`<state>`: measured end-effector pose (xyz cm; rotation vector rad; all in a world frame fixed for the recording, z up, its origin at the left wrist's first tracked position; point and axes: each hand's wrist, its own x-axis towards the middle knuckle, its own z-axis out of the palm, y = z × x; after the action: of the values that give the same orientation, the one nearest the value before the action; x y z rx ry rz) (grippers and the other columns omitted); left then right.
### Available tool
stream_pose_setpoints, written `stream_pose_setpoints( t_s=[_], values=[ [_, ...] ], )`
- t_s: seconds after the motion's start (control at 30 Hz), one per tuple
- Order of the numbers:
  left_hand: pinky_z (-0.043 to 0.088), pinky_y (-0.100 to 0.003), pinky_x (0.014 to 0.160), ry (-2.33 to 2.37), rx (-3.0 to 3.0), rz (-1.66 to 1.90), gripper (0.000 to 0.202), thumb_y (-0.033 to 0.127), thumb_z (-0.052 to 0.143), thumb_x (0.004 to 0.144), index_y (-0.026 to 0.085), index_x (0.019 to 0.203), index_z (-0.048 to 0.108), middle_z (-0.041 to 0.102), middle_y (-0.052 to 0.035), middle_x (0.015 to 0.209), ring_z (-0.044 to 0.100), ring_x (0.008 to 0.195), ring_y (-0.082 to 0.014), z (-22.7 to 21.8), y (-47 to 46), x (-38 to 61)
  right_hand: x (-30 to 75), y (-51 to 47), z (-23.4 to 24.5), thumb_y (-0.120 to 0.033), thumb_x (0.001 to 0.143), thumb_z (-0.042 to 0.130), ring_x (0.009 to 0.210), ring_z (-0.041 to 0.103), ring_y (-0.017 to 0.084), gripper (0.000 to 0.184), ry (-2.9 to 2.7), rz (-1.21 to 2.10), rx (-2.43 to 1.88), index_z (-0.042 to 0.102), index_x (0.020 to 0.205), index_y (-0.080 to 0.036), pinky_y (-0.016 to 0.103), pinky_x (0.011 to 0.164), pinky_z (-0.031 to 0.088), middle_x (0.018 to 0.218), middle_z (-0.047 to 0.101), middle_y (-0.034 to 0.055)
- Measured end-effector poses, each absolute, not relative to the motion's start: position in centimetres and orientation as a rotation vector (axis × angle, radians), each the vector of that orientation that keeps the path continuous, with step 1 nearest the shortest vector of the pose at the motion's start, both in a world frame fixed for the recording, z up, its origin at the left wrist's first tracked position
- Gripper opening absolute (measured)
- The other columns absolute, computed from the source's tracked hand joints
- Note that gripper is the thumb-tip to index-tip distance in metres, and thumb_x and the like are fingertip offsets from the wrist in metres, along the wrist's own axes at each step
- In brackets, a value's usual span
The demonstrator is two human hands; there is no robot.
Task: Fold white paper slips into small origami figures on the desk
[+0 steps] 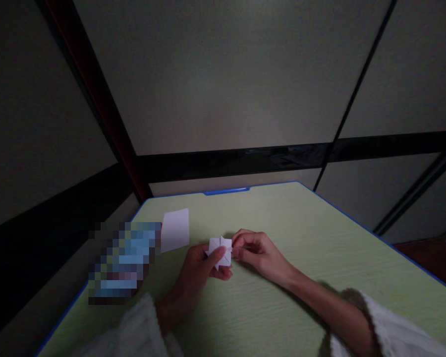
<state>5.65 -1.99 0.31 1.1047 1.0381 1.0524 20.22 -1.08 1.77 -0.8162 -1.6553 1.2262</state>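
A small folded white paper piece (pixel 220 249) with several pointed flaps is held just above a light green table (pixel 301 238). My left hand (pixel 198 275) grips it from below and the left, thumb on top. My right hand (pixel 258 250) pinches its right edge with the fingertips. Both hands are closed on the paper, and both wrists come out of white sleeves.
A flat white sheet of paper (pixel 176 229) lies on the table just left of my hands. Further left is a blurred-out bluish object (pixel 124 260). The table has a blue rim (pixel 226 190) and stands against pale panelled walls with dark frames.
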Motion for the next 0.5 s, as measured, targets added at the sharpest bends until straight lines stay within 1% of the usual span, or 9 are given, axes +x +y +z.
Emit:
stream_pose_setpoints(
  t_s=[0.13, 0.23, 0.37, 0.5],
  values=[
    [0.044, -0.020, 0.042, 0.999, 1.120, 1.050, 0.020, 0.028, 0.057, 0.064, 0.009, 0.064, 0.061, 0.058, -0.0003, 0.047, 0.051, 0.041, -0.0089, 0.22, -1.95, 5.61, 20.32, -1.01, 1.94, -0.011, 0.064, 0.052, 0.061, 0.047, 0.010, 0.009, -1.599, 1.314, -0.814, 0.053, 0.055, -0.012, 0.023, 0.058, 0.035, 0.062, 0.051, 0.0006],
    [0.044, -0.019, 0.041, 0.978, 1.128, 1.060, 0.019, 0.028, 0.056, 0.065, 0.009, 0.066, 0.061, 0.058, -0.0003, 0.048, 0.051, 0.041, -0.0083, 0.27, -1.98, 5.60, 20.36, -1.10, 1.97, -0.012, 0.064, 0.052, 0.061, 0.047, 0.010, 0.008, -1.561, 1.367, -0.814, 0.053, 0.056, -0.012, 0.023, 0.059, 0.035, 0.063, 0.052, 0.0010],
    [0.043, -0.019, 0.041, 0.996, 1.108, 1.076, 0.020, 0.027, 0.057, 0.064, 0.008, 0.068, 0.062, 0.058, -0.0002, 0.048, 0.051, 0.040, -0.0082, 0.45, -2.10, 5.69, 20.38, -1.17, 1.81, -0.010, 0.062, 0.052, 0.063, 0.047, 0.010, 0.008, -1.534, 1.355, -0.796, 0.053, 0.055, -0.012, 0.023, 0.059, 0.035, 0.066, 0.052, 0.0017],
    [0.043, -0.020, 0.041, 1.007, 1.087, 1.080, 0.020, 0.027, 0.058, 0.064, 0.008, 0.068, 0.061, 0.057, -0.0001, 0.048, 0.051, 0.040, -0.0084, 0.62, -2.14, 5.74, 20.34, -1.16, 1.77, -0.009, 0.061, 0.053, 0.062, 0.047, 0.010, 0.009, -1.520, 1.335, -0.810, 0.052, 0.052, -0.012, 0.022, 0.059, 0.035, 0.065, 0.053, 0.0009]
  ],
)
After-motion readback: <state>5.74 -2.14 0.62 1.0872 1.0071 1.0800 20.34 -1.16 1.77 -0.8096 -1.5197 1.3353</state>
